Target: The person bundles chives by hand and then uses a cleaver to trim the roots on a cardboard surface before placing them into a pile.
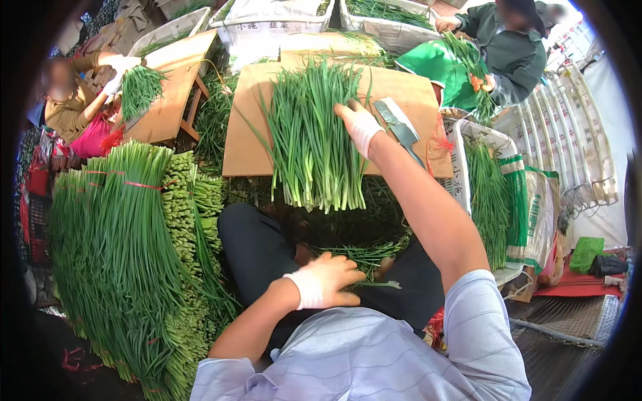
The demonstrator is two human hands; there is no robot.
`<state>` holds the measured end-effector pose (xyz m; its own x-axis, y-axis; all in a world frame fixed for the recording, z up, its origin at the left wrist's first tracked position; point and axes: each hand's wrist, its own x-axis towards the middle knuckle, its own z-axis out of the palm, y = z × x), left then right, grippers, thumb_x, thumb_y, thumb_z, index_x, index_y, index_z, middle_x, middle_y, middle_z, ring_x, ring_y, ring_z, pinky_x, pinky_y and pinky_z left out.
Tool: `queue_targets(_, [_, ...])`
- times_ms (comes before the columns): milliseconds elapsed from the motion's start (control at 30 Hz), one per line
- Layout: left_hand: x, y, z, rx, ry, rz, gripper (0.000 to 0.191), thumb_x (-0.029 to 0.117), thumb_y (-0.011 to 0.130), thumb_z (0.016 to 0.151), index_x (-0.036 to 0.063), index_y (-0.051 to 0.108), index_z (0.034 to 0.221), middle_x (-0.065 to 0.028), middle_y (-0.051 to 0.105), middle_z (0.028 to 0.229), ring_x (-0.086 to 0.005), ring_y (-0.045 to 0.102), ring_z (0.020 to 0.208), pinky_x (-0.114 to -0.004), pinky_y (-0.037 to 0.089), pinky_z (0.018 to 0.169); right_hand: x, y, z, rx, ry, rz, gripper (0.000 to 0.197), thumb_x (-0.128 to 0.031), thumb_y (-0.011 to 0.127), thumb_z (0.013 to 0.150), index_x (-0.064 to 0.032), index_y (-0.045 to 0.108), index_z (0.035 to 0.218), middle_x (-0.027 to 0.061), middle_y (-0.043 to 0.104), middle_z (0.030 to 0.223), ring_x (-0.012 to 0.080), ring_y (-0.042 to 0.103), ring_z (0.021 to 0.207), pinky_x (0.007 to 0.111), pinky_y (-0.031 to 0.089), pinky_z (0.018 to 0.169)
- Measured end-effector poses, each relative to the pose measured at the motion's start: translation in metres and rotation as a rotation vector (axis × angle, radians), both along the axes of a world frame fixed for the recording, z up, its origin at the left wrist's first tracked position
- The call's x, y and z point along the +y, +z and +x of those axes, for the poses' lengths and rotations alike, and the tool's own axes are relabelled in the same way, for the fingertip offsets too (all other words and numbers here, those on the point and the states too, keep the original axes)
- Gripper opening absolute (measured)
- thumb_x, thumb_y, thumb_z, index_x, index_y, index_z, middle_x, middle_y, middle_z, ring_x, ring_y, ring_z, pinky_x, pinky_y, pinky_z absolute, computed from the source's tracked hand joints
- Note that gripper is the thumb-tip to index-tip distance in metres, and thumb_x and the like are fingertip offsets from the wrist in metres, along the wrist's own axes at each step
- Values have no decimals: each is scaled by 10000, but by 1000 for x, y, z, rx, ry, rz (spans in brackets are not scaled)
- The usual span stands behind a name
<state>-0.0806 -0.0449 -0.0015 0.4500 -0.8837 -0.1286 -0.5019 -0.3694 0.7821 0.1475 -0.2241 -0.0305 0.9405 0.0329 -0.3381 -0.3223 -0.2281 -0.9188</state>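
Observation:
A loose layer of Chinese chives (313, 130) lies on a wooden board in front of me, the pale stem ends over the near edge. My right hand (357, 123), wrapped at the wrist in a whitish band, rests at the right side of the chives; its fingertips are partly hidden, so its grip is unclear. Beside it on the board (246, 150) lies a cleaver-like knife (397, 125). My left hand (328, 281), also banded, hovers over my lap with its fingers spread and no object in it. A few loose chives (368, 255) are below the board, near that hand.
Tied chive bundles (135, 220) are piled high on my left. On my right stands a white crate (464, 150) of chives. Co-workers handle chives at the upper left and upper right. More crates (276, 27) stand beyond the board. A wire mesh rack (567, 318) is at the lower right.

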Motion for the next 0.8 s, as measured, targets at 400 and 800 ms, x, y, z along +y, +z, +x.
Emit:
queue_targets(400, [-25,-55,173,-752,434,181,432,361,540,1005,164,588,1386,-181,469,1507,-468,372,1403,-602,270,1152,-35,-4,-151,-515,-132,-287,273,-201,594,951,-33,673,1151,209,688,1078,361,674,1007,405,526,903])
queue_targets(800, [-28,-64,170,-681,488,68,427,332,567,984,142,600,1364,-199,426,1534,-463,377,1400,-604,251,1163,-13,59,-146,47,988,-43,375,-383,566,964,-61,732,1061,129,748,872,163,724,794,315,572,790])
